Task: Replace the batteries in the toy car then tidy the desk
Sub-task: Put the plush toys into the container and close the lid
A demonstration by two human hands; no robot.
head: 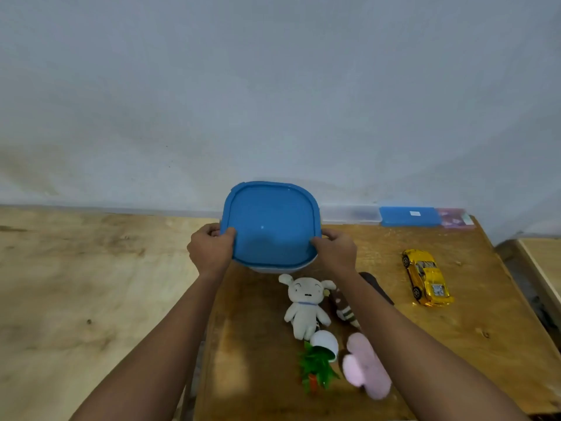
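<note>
I hold a square container with a blue lid (271,223) above the far part of the wooden desk (473,329), tilted toward me. My left hand (211,249) grips its left edge and my right hand (335,252) grips its right edge. The white body of the container shows just under the lid's near rim. A yellow toy car (426,276) rests on its wheels at the right of the desk, apart from both hands.
A white plush dog (306,302), a striped brown plush (344,311), a tipped white pot with a green plant (320,358) and a pink plush (365,364) lie near me. Clear, blue (409,216) and pink flat cases line the wall. A second lighter table (91,284) adjoins left.
</note>
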